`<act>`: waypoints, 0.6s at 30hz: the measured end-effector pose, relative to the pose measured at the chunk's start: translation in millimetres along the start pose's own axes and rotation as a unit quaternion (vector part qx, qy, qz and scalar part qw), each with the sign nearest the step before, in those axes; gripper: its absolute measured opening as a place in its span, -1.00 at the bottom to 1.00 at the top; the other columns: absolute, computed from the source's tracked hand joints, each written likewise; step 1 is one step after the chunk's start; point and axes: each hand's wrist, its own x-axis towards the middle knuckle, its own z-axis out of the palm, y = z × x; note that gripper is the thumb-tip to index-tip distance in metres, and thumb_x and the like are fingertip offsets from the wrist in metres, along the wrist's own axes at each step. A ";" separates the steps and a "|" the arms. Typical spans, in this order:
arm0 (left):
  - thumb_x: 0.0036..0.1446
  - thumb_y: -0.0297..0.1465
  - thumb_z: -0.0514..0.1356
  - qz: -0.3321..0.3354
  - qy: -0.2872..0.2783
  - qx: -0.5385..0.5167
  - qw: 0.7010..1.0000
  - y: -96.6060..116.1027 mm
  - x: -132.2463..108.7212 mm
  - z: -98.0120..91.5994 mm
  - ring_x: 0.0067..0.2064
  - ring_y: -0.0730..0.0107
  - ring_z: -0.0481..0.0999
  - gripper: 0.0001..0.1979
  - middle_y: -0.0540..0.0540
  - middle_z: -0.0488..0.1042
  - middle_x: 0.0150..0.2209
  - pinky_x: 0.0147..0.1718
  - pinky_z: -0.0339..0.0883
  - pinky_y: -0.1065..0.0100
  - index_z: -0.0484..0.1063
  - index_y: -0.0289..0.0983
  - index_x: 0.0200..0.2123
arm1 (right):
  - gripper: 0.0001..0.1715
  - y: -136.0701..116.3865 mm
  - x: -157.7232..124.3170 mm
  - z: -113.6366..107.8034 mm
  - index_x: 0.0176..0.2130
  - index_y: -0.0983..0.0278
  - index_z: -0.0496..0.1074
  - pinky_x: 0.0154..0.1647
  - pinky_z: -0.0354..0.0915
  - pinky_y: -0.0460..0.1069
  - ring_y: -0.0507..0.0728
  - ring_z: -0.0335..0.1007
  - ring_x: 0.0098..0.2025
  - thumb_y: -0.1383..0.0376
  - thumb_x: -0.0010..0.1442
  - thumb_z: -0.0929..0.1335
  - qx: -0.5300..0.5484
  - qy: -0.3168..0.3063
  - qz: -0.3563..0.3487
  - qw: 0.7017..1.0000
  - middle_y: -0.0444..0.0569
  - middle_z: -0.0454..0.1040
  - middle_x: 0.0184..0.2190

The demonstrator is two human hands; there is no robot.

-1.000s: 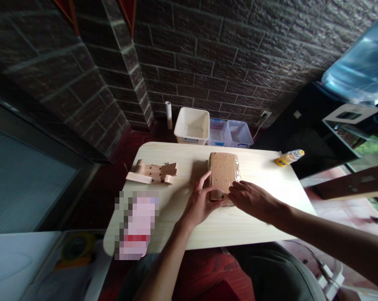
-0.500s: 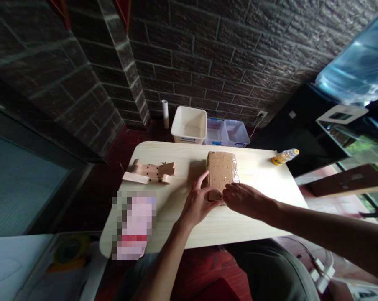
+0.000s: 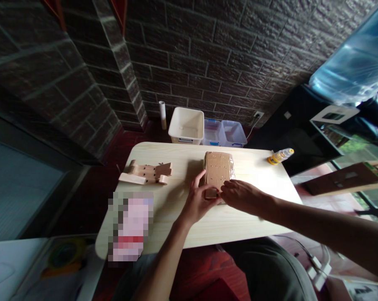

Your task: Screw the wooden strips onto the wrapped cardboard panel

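Note:
A plastic-wrapped stack of wooden boards (image 3: 218, 169) with small holes lies on the pale wooden table (image 3: 254, 175). My left hand (image 3: 197, 202) grips the stack's near left corner, thumb along its side. My right hand (image 3: 241, 195) rests at the near edge, fingers pinched on a small wooden piece (image 3: 211, 193) at that end. Both hands touch the stack.
Loose wooden parts (image 3: 146, 173) lie at the table's left. A yellow-capped bottle (image 3: 279, 156) lies at the far right corner. White and clear bins (image 3: 186, 125) stand on the floor by the brick wall. A blurred pink object (image 3: 131, 225) sits at the near left.
Both hands stay on the near end of the stack. My right fingers have closed in on the small piece. The view has shifted slightly.

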 end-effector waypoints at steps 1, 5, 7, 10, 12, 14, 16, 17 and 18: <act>0.09 -0.19 0.41 -0.004 -0.005 0.007 1.000 0.5 0.3 -0.4 0.44 -0.16 0.19 -0.74 -0.16 0.02 0.48 0.36 0.24 -0.20 0.62 -0.15 -0.16 | -0.77 1.6 -0.5 -1.6 -0.25 0.37 0.55 -0.29 0.32 0.06 0.18 0.47 -0.27 0.53 0.30 0.31 -0.002 0.002 -0.004 1.000 0.04 0.56 -0.36; 0.13 -0.15 0.37 -0.011 -0.028 0.033 0.999 1.7 0.3 -4.1 0.44 -0.12 0.19 -0.73 -0.11 -0.05 0.50 0.38 0.20 -0.18 0.62 -0.13 -0.15 | -0.81 8.6 -2.3 -0.3 -0.15 0.35 0.55 -0.29 0.30 0.05 0.17 0.48 -0.28 0.49 0.32 0.32 0.007 0.011 -0.023 1.000 0.03 0.57 -0.32; 0.14 -0.14 0.36 -0.009 -0.028 0.037 0.999 1.2 0.1 -5.1 0.44 -0.11 0.18 -0.73 -0.10 -0.05 0.50 0.39 0.20 -0.14 0.62 -0.13 -0.15 | -0.84 12.1 -2.5 3.9 -0.13 0.33 0.53 -0.29 0.29 0.04 0.16 0.47 -0.26 0.44 0.34 0.34 0.017 0.004 -0.028 0.999 0.02 0.56 -0.29; 0.13 -0.14 0.37 -0.005 -0.022 0.041 0.999 -0.9 0.0 -4.3 0.45 -0.10 0.16 -0.71 -0.15 -0.02 0.49 0.38 0.22 -0.12 0.61 -0.16 -0.14 | -0.83 17.1 -2.5 10.9 -0.13 0.30 0.52 -0.29 0.26 0.03 0.13 0.46 -0.25 0.37 0.41 0.30 0.021 -0.019 -0.033 0.999 0.00 0.55 -0.27; 0.12 -0.15 0.38 -0.002 -0.014 0.043 0.999 -2.4 0.3 -3.0 0.46 -0.09 0.15 -0.71 -0.17 0.01 0.49 0.37 0.23 -0.13 0.61 -0.17 -0.14 | -0.78 19.8 -3.0 14.7 -0.12 0.28 0.51 -0.30 0.24 0.03 0.12 0.45 -0.27 0.33 0.44 0.27 0.023 -0.032 -0.031 0.999 -0.01 0.55 -0.29; 0.12 -0.18 0.38 -0.006 -0.008 0.048 0.999 -3.2 0.7 -1.9 0.46 -0.08 0.14 -0.74 -0.16 0.02 0.48 0.38 0.23 -0.12 0.61 -0.16 -0.16 | -0.73 21.1 -4.3 17.6 -0.12 0.28 0.50 -0.33 0.21 0.04 0.12 0.44 -0.31 0.27 0.47 0.24 0.026 -0.042 -0.026 0.998 -0.02 0.53 -0.34; 0.12 -0.18 0.39 -0.015 -0.006 0.054 0.998 -3.2 1.0 -1.2 0.46 -0.06 0.14 -0.76 -0.13 0.02 0.48 0.38 0.22 -0.10 0.62 -0.14 -0.17 | -0.68 20.7 -6.4 19.2 -0.12 0.28 0.50 -0.35 0.18 0.05 0.13 0.43 -0.32 0.22 0.48 0.21 0.029 -0.048 -0.021 0.998 -0.02 0.53 -0.36; 0.11 -0.18 0.39 -0.019 -0.006 0.058 0.998 -3.0 1.0 -1.0 0.46 -0.06 0.14 -0.76 -0.12 0.03 0.48 0.39 0.21 -0.10 0.62 -0.12 -0.18 | -0.67 20.0 -7.5 19.4 -0.10 0.28 0.49 -0.35 0.18 0.05 0.14 0.44 -0.32 0.21 0.49 0.20 0.030 -0.048 -0.019 0.998 -0.01 0.53 -0.36; 0.10 -0.16 0.39 -0.022 -0.005 0.060 0.998 -2.7 0.9 -0.8 0.46 -0.07 0.14 -0.75 -0.10 0.04 0.47 0.39 0.20 -0.10 0.63 -0.11 -0.18 | -0.66 19.0 -8.5 19.2 -0.09 0.28 0.48 -0.34 0.18 0.05 0.14 0.44 -0.32 0.21 0.49 0.18 0.030 -0.047 -0.015 0.998 0.00 0.53 -0.35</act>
